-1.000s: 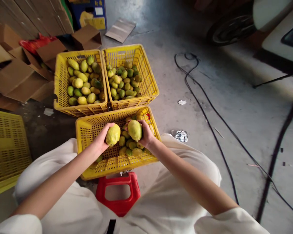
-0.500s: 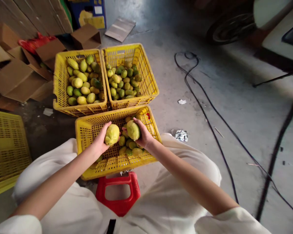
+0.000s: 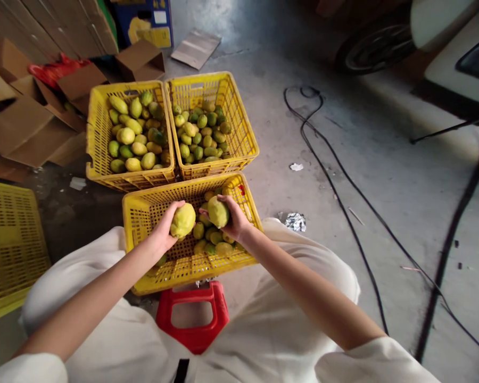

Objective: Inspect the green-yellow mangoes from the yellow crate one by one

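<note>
My left hand (image 3: 168,226) is closed around a yellow papaya (image 3: 182,220), held over the near yellow crate (image 3: 151,276). A short gap to the right, my right hand (image 3: 236,219) grips a greener papaya (image 3: 218,211) over the same crate. Both fruits are raised and do not touch each other. Below them, several green and yellow papayas (image 3: 223,248) lie mostly in the crate's right part, some hidden by my hands and the held fruit.
Two yellow crates stand side by side beyond, left (image 3: 99,133) and right (image 3: 245,127), with many papayas inside. A red stool (image 3: 219,314) shows between my legs. Cardboard boxes (image 3: 19,127) and another yellow crate (image 3: 14,244) are left. Black cables (image 3: 345,205) and a vehicle (image 3: 455,64) are right.
Almost nothing differs. Both hands keep the same papayas in nearly the same place, and the view has shifted slightly.
</note>
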A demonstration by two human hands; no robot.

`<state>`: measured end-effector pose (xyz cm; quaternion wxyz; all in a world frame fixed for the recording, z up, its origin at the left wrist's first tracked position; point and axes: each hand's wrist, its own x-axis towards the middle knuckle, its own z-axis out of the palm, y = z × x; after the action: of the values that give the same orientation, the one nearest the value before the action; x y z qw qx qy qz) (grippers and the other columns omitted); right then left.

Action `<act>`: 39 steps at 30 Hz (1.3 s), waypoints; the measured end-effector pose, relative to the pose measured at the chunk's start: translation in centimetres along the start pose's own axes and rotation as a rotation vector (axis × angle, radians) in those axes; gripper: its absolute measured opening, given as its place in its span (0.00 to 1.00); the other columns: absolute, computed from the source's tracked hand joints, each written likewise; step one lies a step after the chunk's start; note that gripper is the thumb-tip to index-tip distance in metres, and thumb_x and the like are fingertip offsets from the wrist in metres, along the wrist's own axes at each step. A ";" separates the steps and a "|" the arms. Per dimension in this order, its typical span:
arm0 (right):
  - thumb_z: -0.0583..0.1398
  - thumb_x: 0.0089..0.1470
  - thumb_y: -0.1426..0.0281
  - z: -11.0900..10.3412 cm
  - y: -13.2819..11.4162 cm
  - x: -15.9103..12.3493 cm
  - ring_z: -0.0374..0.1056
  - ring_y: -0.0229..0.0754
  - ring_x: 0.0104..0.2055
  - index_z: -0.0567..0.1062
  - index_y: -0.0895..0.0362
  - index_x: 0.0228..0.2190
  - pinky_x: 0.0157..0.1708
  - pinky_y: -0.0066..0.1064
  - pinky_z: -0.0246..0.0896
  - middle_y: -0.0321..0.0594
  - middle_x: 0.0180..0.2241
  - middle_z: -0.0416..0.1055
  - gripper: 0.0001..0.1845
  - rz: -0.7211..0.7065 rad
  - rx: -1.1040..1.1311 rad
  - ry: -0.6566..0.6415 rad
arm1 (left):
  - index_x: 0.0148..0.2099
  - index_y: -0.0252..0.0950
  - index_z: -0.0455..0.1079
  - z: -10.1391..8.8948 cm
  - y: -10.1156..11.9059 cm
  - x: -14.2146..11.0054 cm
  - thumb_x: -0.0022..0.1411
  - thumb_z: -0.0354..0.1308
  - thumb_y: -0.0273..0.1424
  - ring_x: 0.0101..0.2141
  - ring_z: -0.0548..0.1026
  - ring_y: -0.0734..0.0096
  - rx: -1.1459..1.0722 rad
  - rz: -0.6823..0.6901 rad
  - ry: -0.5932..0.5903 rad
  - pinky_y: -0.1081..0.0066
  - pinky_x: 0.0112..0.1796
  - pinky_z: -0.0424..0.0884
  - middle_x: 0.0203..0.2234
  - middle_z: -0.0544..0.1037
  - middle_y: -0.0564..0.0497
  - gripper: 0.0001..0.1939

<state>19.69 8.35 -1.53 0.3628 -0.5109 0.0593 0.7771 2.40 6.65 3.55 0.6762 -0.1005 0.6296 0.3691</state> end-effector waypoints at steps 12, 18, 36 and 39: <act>0.65 0.55 0.59 0.0 0.0 -0.5 0.83 0.51 0.39 0.74 0.49 0.35 0.31 0.35 0.80 0.38 0.28 0.80 0.08 0.045 -0.096 0.023 | 0.40 0.34 0.78 -0.2 0.5 0.2 0.78 0.50 0.34 0.22 0.82 0.62 -0.053 -0.067 -0.019 0.72 0.22 0.78 0.23 0.81 0.45 0.18; 0.62 0.60 0.61 0.3 -0.3 -1.1 0.81 0.48 0.34 0.74 0.50 0.36 0.32 0.36 0.81 0.35 0.26 0.78 0.06 0.059 -0.012 0.066 | 0.43 0.34 0.78 -0.3 -0.1 0.9 0.74 0.54 0.30 0.22 0.83 0.61 -0.087 -0.029 -0.001 0.69 0.24 0.81 0.22 0.81 0.48 0.11; 0.64 0.68 0.65 0.7 0.1 -0.9 0.82 0.46 0.36 0.73 0.50 0.41 0.38 0.38 0.86 0.35 0.30 0.77 0.04 0.046 -0.020 0.027 | 0.34 0.35 0.77 0.0 -0.3 0.5 0.73 0.61 0.27 0.21 0.79 0.67 0.112 0.002 0.009 0.72 0.23 0.78 0.24 0.83 0.48 0.11; 0.64 0.67 0.64 0.5 0.1 -0.8 0.80 0.45 0.34 0.73 0.50 0.40 0.36 0.36 0.85 0.34 0.29 0.76 0.05 0.058 -0.068 0.061 | 0.34 0.36 0.76 0.2 -0.1 0.3 0.75 0.59 0.27 0.20 0.78 0.68 0.084 -0.004 0.037 0.73 0.22 0.77 0.23 0.81 0.49 0.13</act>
<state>19.45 8.13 -0.64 0.3206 -0.5444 0.0588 0.7729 2.62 6.82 3.27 0.6689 -0.0802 0.6566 0.3391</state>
